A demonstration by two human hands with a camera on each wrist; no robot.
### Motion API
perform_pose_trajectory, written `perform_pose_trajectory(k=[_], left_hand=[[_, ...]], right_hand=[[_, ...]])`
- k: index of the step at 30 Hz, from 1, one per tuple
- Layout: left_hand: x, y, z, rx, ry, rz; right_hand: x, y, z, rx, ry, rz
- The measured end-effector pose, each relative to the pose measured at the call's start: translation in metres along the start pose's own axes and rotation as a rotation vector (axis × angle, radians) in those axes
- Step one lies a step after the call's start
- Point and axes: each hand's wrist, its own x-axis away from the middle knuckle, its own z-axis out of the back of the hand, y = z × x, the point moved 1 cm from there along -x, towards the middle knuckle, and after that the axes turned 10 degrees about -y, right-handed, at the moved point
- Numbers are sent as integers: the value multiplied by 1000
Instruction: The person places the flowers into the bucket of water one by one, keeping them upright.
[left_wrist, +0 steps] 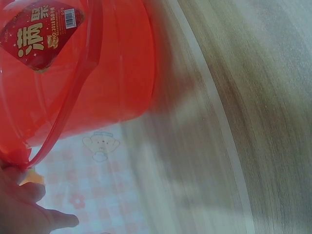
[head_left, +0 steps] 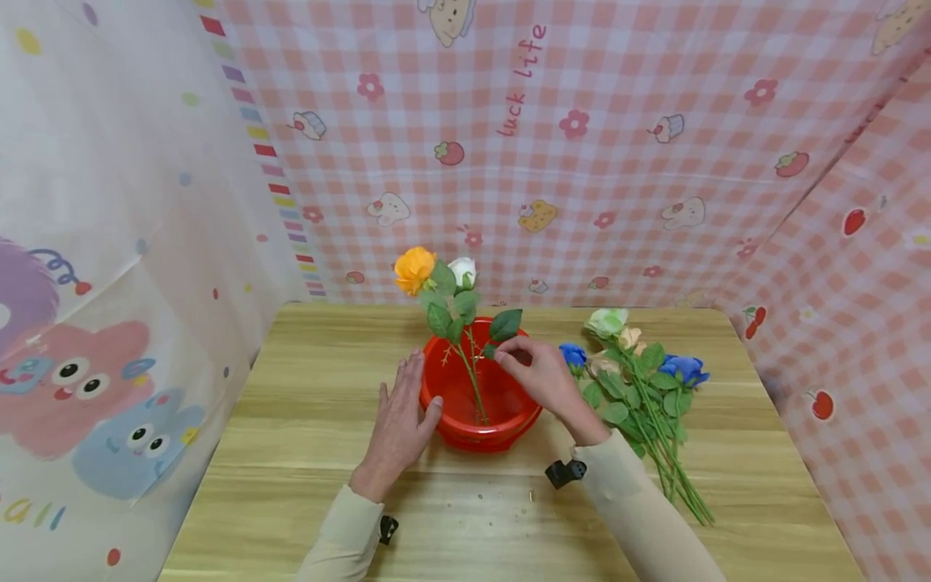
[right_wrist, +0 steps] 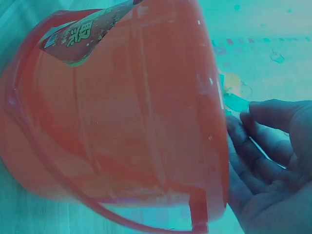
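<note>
A red plastic bucket (head_left: 447, 440) stands on the table. Inside it, an orange rose (head_left: 415, 270) and a white rose (head_left: 463, 272) lean toward the back, their stems crossing the opening. My left hand (head_left: 396, 416) rests against the bucket's left rim with its fingers extended; the left wrist view catches only some of its fingers (left_wrist: 34, 192). Over the right rim, my right hand (head_left: 541, 376) pinches a green leaf (head_left: 490, 352) between thumb and fingers. The same leaf (right_wrist: 237, 103) shows at the fingertips in the right wrist view. A larger dark leaf (head_left: 505, 325) sits just above it.
Right of the bucket lies a pile of artificial roses, with a blue rose (head_left: 684, 370), a pale green-white rose (head_left: 607, 322) and long green stems (head_left: 676, 473). Small bits (head_left: 531, 495) dot the table's front. A checked cloth (head_left: 509, 178) hangs behind the table.
</note>
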Motion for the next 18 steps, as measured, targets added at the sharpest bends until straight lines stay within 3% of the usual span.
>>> perform_pose_trajectory(k=[8, 18], left_hand=[[0, 0, 0, -2, -2, 2], [-1, 0, 0, 2, -5, 12]], right_hand=[[16, 9, 9, -135, 111, 29], [38, 24, 30, -288, 146, -11]])
